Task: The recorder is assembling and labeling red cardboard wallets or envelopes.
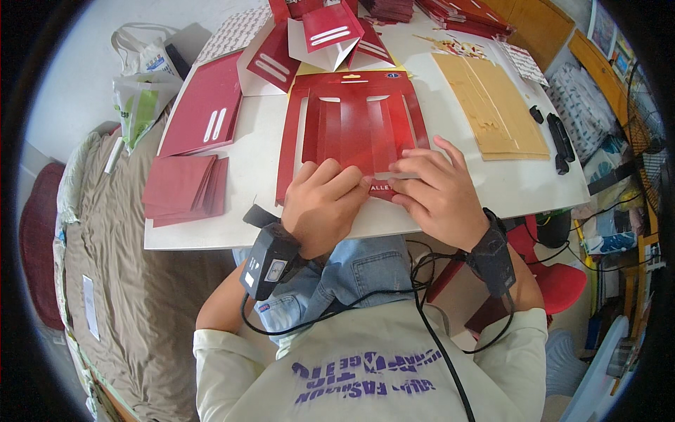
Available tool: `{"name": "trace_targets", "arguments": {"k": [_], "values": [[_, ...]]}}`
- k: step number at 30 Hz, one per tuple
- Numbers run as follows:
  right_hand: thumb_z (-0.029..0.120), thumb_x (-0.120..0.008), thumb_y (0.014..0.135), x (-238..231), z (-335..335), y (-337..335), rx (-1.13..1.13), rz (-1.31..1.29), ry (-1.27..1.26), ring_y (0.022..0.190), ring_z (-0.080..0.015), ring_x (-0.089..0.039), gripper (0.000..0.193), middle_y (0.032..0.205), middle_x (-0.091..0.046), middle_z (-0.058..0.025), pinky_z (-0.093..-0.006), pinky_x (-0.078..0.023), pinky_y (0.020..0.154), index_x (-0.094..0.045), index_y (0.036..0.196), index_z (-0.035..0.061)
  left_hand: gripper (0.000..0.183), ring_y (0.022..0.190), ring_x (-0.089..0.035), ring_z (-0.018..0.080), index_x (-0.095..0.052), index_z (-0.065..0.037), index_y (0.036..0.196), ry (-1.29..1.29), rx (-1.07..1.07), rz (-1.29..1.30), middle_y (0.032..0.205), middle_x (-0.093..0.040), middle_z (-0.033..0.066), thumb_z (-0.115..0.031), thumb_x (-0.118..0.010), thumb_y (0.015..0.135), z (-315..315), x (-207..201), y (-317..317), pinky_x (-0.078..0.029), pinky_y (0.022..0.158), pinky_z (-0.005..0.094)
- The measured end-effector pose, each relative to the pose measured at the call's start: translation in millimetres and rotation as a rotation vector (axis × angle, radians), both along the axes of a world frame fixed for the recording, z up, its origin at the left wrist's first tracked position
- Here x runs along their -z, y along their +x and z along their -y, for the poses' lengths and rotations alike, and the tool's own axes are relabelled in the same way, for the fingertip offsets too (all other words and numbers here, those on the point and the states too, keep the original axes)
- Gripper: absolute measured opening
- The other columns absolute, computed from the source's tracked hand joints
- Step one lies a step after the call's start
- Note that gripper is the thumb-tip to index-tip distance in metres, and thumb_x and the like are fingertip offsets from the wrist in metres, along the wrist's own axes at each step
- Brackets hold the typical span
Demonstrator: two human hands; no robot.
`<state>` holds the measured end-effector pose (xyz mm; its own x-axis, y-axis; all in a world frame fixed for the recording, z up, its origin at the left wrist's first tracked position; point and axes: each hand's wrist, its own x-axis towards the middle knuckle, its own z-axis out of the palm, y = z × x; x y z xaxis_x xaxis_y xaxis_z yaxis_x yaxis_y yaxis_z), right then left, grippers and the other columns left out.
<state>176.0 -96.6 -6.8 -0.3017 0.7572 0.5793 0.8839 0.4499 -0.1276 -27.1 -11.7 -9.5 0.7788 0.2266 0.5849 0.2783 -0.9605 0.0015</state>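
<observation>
A red cardboard window box [420,121] lies on the table in front of me, its near edge toward my body. Its wide opening shows a folded red inner piece [351,133] with slits. My left hand [325,204] is closed on the near edge, fingers curled over it and the thumb side by the middle. My right hand [444,195] grips the same edge a little farther right, fingertips bent onto the card and the little finger raised. The palms hide part of the near edge. Both wrists wear black strapped devices with cables.
At the left lie stacks of dark red cards [200,112] and smaller red sheets [184,186]. Folded red-and-white boxes [327,35] stand behind. Tan cardboard sheets [492,105] and black pieces [560,137] are at the right. A bed [133,267] adjoins the table.
</observation>
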Motion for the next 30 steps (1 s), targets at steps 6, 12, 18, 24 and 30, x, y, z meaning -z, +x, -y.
{"name": "trace_targets", "arguments": {"k": [6,12,18,24,30], "values": [[0.013,-0.071,0.074,4.4,-2.4,-2.1,-0.030,-0.008,0.015,0.101,-0.0164,-0.057,0.012,0.092,-0.059,0.0003,-0.0471,-0.030,0.109,-0.066,0.083,0.0074,0.028,0.078,-0.052,0.0207,-0.069,-0.006,0.101,-0.124,0.020,0.007,0.087,-0.055,0.0029,-0.014,-0.071,0.075,2.6,-6.4,1.4,-0.039,0.065,0.0332],[0.011,-0.070,0.074,5.1,-5.2,-5.0,-0.043,0.009,-0.011,0.094,-0.0182,-0.058,0.010,0.088,-0.057,-0.0023,-0.0472,-0.031,0.108,-0.065,0.081,0.0058,0.024,0.081,-0.053,0.0208,-0.068,-0.007,0.101,-0.038,0.014,-0.020,0.091,-0.056,0.0042,-0.015,-0.069,0.078,3.2,1.5,12.2,-0.041,0.068,0.0338],[0.017,-0.072,0.074,2.4,0.4,-2.0,-0.018,-0.024,-0.022,0.105,-0.0175,-0.056,0.017,0.098,-0.059,-0.0012,-0.0466,-0.030,0.109,-0.068,0.088,0.0066,0.024,0.078,-0.052,0.0231,-0.066,-0.002,0.098,-0.073,0.055,-0.024,0.089,-0.053,0.0065,-0.011,-0.070,0.076,0.7,4.3,12.3,-0.044,0.067,0.0353],[0.020,-0.074,0.074,1.4,11.3,9.1,0.070,0.021,-0.014,0.123,-0.0214,-0.047,0.021,0.121,-0.055,-0.0032,-0.0479,-0.029,0.109,-0.070,0.091,0.0073,0.023,0.077,-0.051,0.0244,-0.065,0.001,0.097,-0.121,0.094,-0.024,0.088,-0.052,0.0082,-0.006,-0.069,0.075,1.3,1.0,10.8,-0.046,0.067,0.0358],[0.021,-0.073,0.076,5.2,13.2,2.5,0.138,-0.027,0.008,0.128,-0.0281,-0.041,0.022,0.130,-0.050,-0.0072,-0.0484,-0.030,0.107,-0.069,0.091,0.0056,0.024,0.078,-0.054,0.0251,-0.065,0.000,0.097,-0.143,0.081,0.006,0.090,-0.054,0.0086,-0.007,-0.070,0.075,1.6,1.3,9.0,-0.047,0.068,0.0363]]}}
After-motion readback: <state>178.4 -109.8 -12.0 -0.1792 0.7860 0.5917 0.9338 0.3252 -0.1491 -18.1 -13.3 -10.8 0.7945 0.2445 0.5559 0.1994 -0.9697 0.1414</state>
